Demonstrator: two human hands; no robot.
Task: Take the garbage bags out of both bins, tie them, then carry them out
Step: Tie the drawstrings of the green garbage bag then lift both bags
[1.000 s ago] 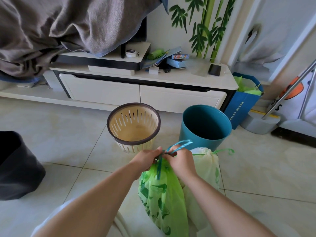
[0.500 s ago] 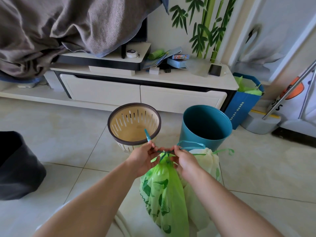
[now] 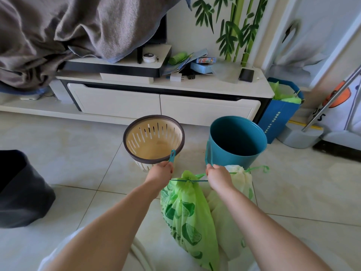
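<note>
Green drawstring ends are being pulled apart, left hand and right hand each gripping one, cinching the green garbage bag at 6 o'clock. White garbage bag is sitting beside it; both bins are standing empty; carrying out is remaining.

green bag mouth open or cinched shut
Cinched shut: the green bag neck is gathered tight, its drawstring pulled taut between both hands.

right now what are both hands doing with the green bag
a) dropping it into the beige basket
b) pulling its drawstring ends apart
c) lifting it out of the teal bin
b: the left hand and right hand pull the teal drawstring taut sideways at the green bag's cinched neck.
</note>
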